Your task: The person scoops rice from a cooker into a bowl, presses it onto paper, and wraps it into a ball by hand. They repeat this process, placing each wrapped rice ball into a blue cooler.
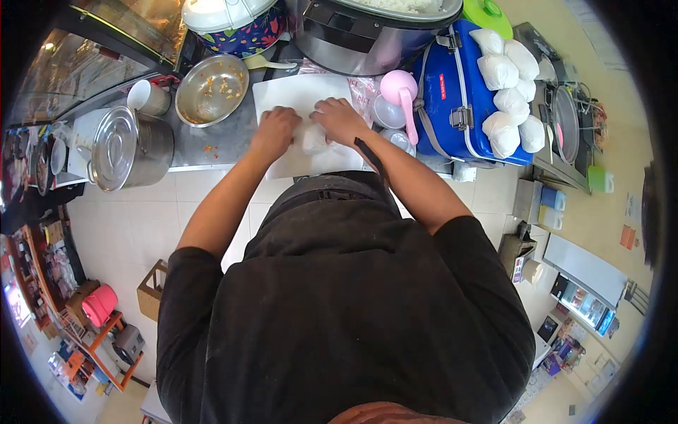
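Observation:
White paper sheets [282,92] lie on the steel counter in front of me. On them, between my hands, is a small whitish bundle [313,140], perhaps wrapped in plastic. My left hand [280,131] is at the bundle's left, fingers curled down onto the paper. From the right, my right hand [337,120] reaches over the bundle's upper edge with its fingers bent. Whatever the fingertips of either hand may grip is too small to make out.
A steel bowl with food scraps [212,90], a lidded pot [131,148] and a white cup [149,97] stand left. Behind is a rice cooker [367,35]. Right are a pink ladle [400,88] and a blue cooler bag [441,99] carrying several white bags [498,72].

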Demonstrator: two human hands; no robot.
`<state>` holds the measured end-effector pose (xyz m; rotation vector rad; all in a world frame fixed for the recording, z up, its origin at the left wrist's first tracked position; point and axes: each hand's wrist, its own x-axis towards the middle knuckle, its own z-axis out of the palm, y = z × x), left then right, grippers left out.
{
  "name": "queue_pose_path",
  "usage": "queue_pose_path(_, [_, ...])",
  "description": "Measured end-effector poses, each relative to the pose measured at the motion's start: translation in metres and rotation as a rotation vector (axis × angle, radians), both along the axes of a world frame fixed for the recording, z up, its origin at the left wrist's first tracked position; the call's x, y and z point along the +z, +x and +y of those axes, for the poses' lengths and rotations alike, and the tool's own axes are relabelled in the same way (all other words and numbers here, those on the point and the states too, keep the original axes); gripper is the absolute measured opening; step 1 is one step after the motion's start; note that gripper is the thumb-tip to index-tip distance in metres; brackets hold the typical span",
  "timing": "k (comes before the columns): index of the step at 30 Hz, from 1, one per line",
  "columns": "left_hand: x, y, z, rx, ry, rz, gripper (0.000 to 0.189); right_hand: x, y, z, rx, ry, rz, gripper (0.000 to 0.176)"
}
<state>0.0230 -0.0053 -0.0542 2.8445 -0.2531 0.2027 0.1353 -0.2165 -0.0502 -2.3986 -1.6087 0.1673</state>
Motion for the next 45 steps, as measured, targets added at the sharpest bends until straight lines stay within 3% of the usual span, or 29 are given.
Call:
queue_pose_path(2, [-0.009,0.019,0.005,-0.235,0.092,0.194,0.02,0.001,0.009,0.017,0.076,-0.322,0.058,0.036])
queue_pose_path(4, [-0.002,0.029,0.005,-0.222,0.124,0.349,0.018,0.0,0.012,0.028,0.057,-0.517,0.146,0.026])
queue_pose_path(5, [0.001,0.031,0.004,-0.214,0.138,0.426,0.017,0.0,0.012,0.027,0.0,-0.467,0.208,0.022])
queue_pose_path(7, [-0.006,0.02,0.007,-0.179,0.029,0.346,0.014,-0.005,0.007,0.017,-0.117,-0.365,0.334,0.015])
queue_pose_path(11, [-0.015,-0.017,-0.004,-0.003,-0.241,0.15,0.012,-0.013,-0.039,-0.018,-0.246,0.115,0.215,0.008])
queue_pose_path(14, [-0.021,-0.037,-0.015,0.163,-0.328,0.165,0.012,-0.025,-0.062,-0.029,-0.358,0.293,0.269,0.012])
queue_pose_path(15, [-0.026,-0.043,-0.015,0.158,-0.37,0.134,0.011,-0.033,-0.066,-0.036,-0.342,0.34,0.359,0.025])
queue_pose_path(18, [-0.02,-0.063,-0.011,0.046,-0.527,-0.004,0.014,-0.026,-0.076,-0.05,-0.222,0.473,0.372,0.027])
queue_pose_path(21, [-0.014,-0.068,-0.008,-0.083,-0.428,0.064,0.017,-0.02,-0.085,-0.054,-0.174,0.179,0.073,0.035])
queue_pose_path(24, [-0.019,-0.056,-0.006,-0.085,-0.276,0.243,0.017,-0.016,-0.085,-0.05,-0.153,0.029,0.035,0.036])
queue_pose_path(27, [-0.01,-0.025,0.006,-0.058,-0.29,0.522,0.025,-0.018,-0.085,-0.045,-0.167,0.024,0.029,0.035])
queue_pose_path(30, [-0.008,-0.009,0.003,0.005,-0.342,0.399,0.042,-0.024,-0.08,-0.042,-0.161,0.029,0.043,0.041])
queue_pose_path(33, [-0.017,0.003,0.01,-0.287,-0.38,0.35,0.052,-0.005,-0.075,-0.04,-0.194,-0.072,0.197,0.044])
queue_pose_path(36, [-0.017,-0.002,0.013,-0.161,-0.799,0.546,0.049,-0.012,-0.073,-0.046,-0.274,0.443,0.31,0.047])
queue_pose_path(40, [0.043,-0.006,-0.017,-0.082,-1.32,0.449,0.051,0.048,-0.078,-0.034,-0.481,0.738,0.984,0.06])
queue_pose_path(41, [0.055,-0.005,-0.021,-0.04,-1.359,0.486,0.055,0.053,-0.076,-0.03,-0.503,0.825,1.052,0.064])
queue_pose_path(44, [0.065,0.001,-0.034,-0.171,-1.382,0.187,0.061,0.08,-0.071,-0.029,-0.491,1.015,1.431,0.054])
queue_pose_path(45, [0.077,0.004,-0.036,-0.163,-1.263,0.093,0.071,0.088,-0.071,-0.031,-0.422,1.051,1.599,0.054])
